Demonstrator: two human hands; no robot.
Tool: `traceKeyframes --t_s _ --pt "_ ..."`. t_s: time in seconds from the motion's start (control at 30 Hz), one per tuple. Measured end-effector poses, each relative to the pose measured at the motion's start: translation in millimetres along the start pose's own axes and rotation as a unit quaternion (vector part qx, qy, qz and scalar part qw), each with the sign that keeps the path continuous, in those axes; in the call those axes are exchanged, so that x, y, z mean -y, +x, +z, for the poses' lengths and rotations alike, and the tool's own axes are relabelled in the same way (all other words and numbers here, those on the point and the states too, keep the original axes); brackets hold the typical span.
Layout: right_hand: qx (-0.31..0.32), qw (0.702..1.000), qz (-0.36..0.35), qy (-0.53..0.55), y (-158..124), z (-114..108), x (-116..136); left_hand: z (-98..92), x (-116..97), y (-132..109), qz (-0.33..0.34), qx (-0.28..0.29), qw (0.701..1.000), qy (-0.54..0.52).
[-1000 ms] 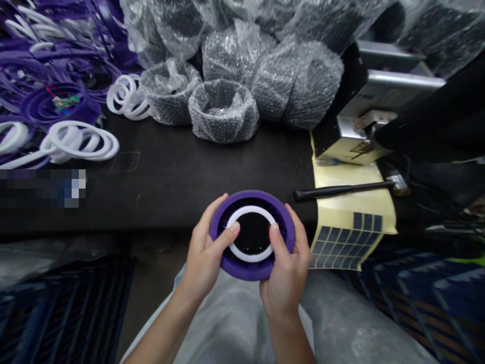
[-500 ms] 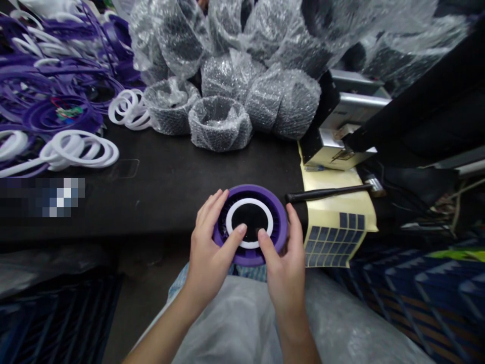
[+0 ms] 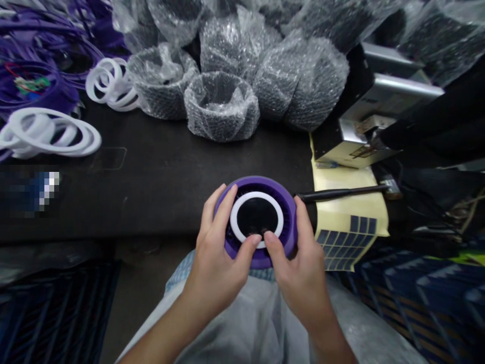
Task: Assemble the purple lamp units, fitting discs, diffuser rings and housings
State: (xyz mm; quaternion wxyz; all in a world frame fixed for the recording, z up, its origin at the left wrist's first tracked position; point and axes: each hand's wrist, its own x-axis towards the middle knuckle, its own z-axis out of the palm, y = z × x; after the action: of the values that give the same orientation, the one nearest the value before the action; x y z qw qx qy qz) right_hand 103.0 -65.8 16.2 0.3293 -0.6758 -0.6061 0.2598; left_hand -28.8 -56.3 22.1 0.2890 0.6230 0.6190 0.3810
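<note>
Between my hands is a round purple housing [image 3: 261, 263] with a white ring [image 3: 234, 221] and a black disc [image 3: 257, 215] at its centre. My left hand [image 3: 220, 247] grips its left side, fingers over the rim and thumb on the lower part of the white ring. On the other side my right hand [image 3: 295, 258] holds the right rim, its thumb pressing beside the left one at the disc's lower edge. The housing is at the table's front edge, above my lap; its underside is hidden.
A hammer [image 3: 341, 193] lies across a yellow sticker sheet [image 3: 346, 207] at right, near a metal-and-black device [image 3: 352, 136]. Bubble-wrapped round items [image 3: 223, 111] stand at the back of the black table [image 3: 159, 192]. White rings [image 3: 53, 131] and purple parts [image 3: 34, 65] are piled at left.
Both thumbs have slid closer together along the lower edge of the disc. The view has tilted down and come nearer, so the table things appear shifted.
</note>
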Motion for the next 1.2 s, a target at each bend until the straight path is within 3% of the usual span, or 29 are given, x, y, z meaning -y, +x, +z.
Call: traceKeyframes --t_s 0.23,0.4,0.53,0.63,0.73,0.87,1.0,1.2 --pt "-0.005 0.998 0.03 0.059 15.9 -0.9 -2.7 5.0 5.8 11.1 0.013 -0.004 1.0 -0.006" --pt "-0.037 0.97 0.085 0.223 10.8 1.7 -7.4 -1.3 8.1 -2.9 -0.005 0.013 0.999 -0.029" --pt "-0.042 0.955 0.117 0.27 6.3 6.0 -14.5 -10.7 11.6 -17.4 -0.019 0.034 0.998 -0.053" --pt "-0.045 0.939 0.126 0.316 6.3 11.1 -19.4 -9.7 17.4 -22.2 -0.024 0.017 0.995 -0.097" --pt "-0.052 0.905 0.145 0.396 7.0 15.3 -19.9 -2.4 23.0 -24.0 -0.063 -0.015 0.983 -0.169" --pt "-0.046 0.871 0.171 0.458 5.9 15.1 -17.0 6.0 27.2 -28.6 -0.148 -0.008 0.957 -0.25" --pt "-0.003 0.869 0.179 0.461 2.7 9.2 -17.1 8.7 27.0 -33.8 -0.149 -0.005 0.952 -0.267" --pt "0.037 0.916 0.09 0.388 6.8 2.0 -20.0 5.6 20.0 -28.2 -0.1 -0.006 0.976 -0.193"
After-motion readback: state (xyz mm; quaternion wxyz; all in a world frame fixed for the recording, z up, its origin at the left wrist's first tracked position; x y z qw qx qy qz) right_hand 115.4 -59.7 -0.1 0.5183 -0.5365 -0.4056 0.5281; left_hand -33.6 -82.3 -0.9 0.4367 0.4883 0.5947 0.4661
